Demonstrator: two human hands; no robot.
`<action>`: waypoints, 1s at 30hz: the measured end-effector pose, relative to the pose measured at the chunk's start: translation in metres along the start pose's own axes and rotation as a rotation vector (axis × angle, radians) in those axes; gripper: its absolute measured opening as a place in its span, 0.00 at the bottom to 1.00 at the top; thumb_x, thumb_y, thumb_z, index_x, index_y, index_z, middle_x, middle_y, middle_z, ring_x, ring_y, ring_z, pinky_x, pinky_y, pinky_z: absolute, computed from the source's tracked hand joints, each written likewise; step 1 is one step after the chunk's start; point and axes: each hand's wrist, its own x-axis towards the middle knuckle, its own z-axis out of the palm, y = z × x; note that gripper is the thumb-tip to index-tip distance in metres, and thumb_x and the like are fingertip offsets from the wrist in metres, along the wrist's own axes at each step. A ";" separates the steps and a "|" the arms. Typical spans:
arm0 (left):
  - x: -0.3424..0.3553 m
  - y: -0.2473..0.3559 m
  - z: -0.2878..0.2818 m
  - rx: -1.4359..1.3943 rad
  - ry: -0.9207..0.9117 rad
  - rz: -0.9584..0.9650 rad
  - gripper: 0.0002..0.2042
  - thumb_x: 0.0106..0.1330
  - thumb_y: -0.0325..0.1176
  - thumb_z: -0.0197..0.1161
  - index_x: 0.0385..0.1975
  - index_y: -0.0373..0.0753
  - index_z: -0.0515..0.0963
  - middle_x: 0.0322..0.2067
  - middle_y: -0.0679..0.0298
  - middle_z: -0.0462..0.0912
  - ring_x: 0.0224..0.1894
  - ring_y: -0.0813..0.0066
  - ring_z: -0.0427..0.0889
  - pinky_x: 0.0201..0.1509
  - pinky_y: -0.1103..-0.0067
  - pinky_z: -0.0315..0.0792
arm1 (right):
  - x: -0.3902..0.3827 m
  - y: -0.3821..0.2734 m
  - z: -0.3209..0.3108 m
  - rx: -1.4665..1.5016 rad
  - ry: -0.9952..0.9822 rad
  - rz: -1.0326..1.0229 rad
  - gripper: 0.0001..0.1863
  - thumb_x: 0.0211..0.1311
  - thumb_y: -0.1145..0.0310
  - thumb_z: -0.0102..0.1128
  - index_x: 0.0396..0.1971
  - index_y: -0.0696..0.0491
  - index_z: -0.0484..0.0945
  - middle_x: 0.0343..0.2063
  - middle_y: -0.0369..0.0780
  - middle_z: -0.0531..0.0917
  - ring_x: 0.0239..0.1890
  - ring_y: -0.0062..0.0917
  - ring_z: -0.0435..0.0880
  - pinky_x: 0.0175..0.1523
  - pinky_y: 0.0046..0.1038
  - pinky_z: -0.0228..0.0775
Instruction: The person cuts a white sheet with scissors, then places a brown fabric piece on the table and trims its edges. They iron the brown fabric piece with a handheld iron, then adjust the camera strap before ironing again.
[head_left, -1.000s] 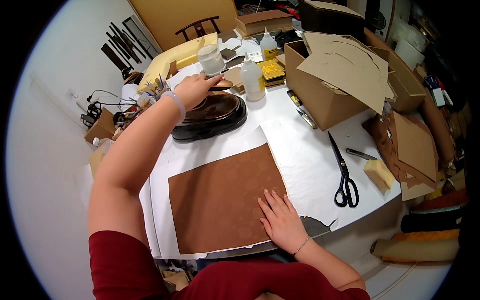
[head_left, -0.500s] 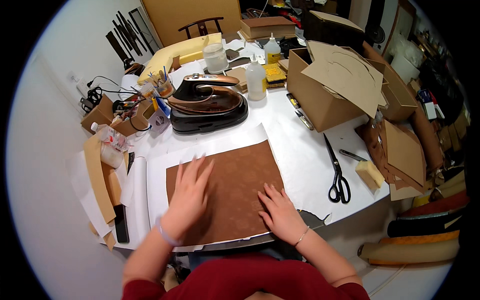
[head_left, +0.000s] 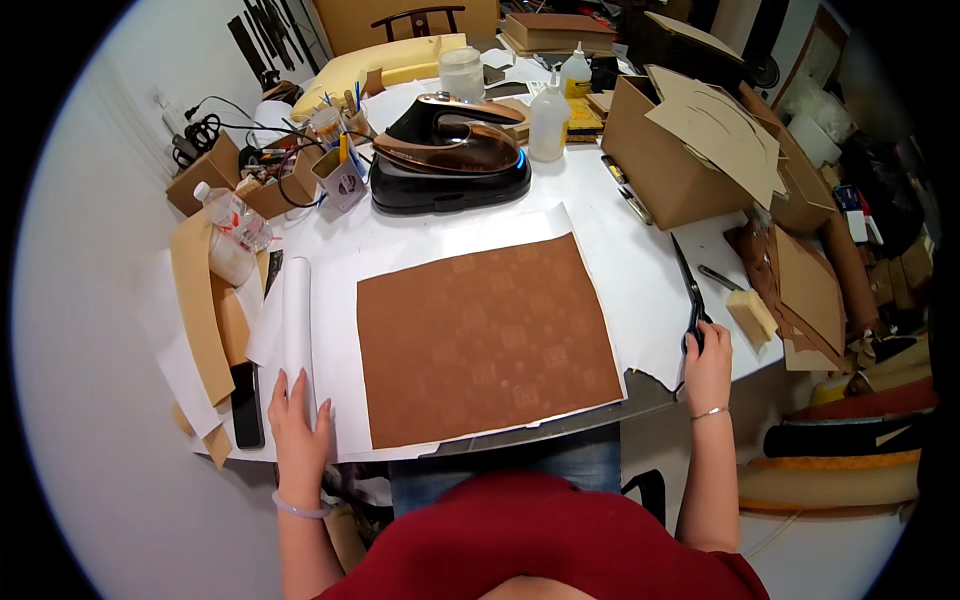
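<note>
A brown sheet [head_left: 490,345] with faint squarish patterns lies flat on larger white paper [head_left: 338,370] at the middle of the table. Off its right side, my right hand [head_left: 709,362] has its fingers closed about the handles of black scissors [head_left: 690,290], whose blades point away from me along the tabletop. My left hand [head_left: 300,425] rests with fingers apart at the near end of a white paper roll [head_left: 297,310], left of the brown sheet. Nothing shows in that hand. Part of the scissor handles is hidden by my right hand.
A cordless iron [head_left: 450,150] sits on its black base beyond the sheet, beside squeeze bottles [head_left: 547,125]. A cardboard box [head_left: 650,160] holds board pieces at the far right. A pale block [head_left: 750,318] lies near the scissors; a phone [head_left: 247,405] lies at the left edge.
Both hands have left the brown sheet. My right hand has moved right and taken hold of the scissors; my left hand has come back and left to the paper roll. The view has shifted.
</note>
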 end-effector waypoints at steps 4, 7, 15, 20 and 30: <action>0.002 -0.027 0.006 -0.094 -0.021 -0.037 0.31 0.69 0.31 0.70 0.73 0.42 0.72 0.73 0.42 0.65 0.74 0.43 0.68 0.75 0.59 0.67 | 0.008 0.017 0.006 -0.005 -0.010 0.012 0.22 0.65 0.73 0.70 0.57 0.61 0.78 0.53 0.53 0.80 0.56 0.49 0.80 0.63 0.41 0.74; 0.001 -0.040 0.014 -0.217 -0.037 -0.012 0.30 0.69 0.31 0.69 0.73 0.43 0.73 0.71 0.42 0.67 0.72 0.42 0.70 0.74 0.60 0.69 | 0.022 0.029 0.002 -0.019 -0.132 0.102 0.23 0.63 0.71 0.72 0.56 0.61 0.79 0.50 0.52 0.80 0.54 0.48 0.81 0.61 0.41 0.75; -0.005 -0.010 0.010 -0.185 -0.065 -0.049 0.30 0.70 0.33 0.69 0.73 0.44 0.73 0.70 0.43 0.68 0.71 0.42 0.72 0.73 0.61 0.71 | 0.042 0.032 -0.013 -0.038 -0.257 0.123 0.25 0.57 0.67 0.71 0.51 0.66 0.83 0.46 0.55 0.85 0.46 0.45 0.87 0.56 0.39 0.79; -0.008 -0.013 0.009 -0.228 -0.053 -0.049 0.29 0.71 0.31 0.68 0.72 0.44 0.74 0.70 0.45 0.69 0.71 0.45 0.73 0.71 0.61 0.72 | 0.045 -0.018 -0.024 -0.127 0.002 -0.100 0.26 0.65 0.66 0.69 0.60 0.63 0.78 0.60 0.55 0.78 0.62 0.49 0.79 0.70 0.42 0.70; -0.009 -0.013 -0.005 -0.104 -0.015 -0.032 0.27 0.70 0.28 0.68 0.71 0.44 0.76 0.69 0.46 0.70 0.67 0.46 0.77 0.67 0.63 0.76 | 0.186 -0.300 0.051 0.247 0.187 -0.790 0.35 0.71 0.55 0.69 0.71 0.58 0.70 0.71 0.51 0.73 0.74 0.46 0.70 0.78 0.38 0.63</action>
